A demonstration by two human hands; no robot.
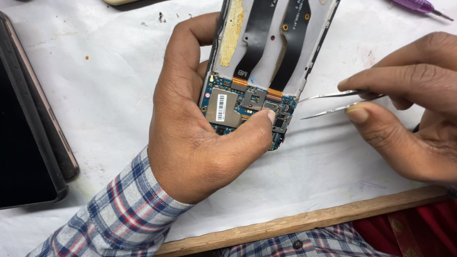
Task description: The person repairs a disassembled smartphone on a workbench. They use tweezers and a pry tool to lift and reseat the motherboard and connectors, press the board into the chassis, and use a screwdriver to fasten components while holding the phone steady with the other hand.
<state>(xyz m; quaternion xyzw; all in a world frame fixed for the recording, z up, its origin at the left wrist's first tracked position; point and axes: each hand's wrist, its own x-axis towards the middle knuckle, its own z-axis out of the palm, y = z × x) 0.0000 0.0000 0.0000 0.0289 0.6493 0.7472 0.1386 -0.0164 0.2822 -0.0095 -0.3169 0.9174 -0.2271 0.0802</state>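
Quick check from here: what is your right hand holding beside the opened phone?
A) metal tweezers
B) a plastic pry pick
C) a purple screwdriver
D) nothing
A: the right hand pinches metal tweezers, tips apart and pointing toward the circuit board of the opened phone gripped by the left hand; the purple screwdriver lies untouched on the white sheet.
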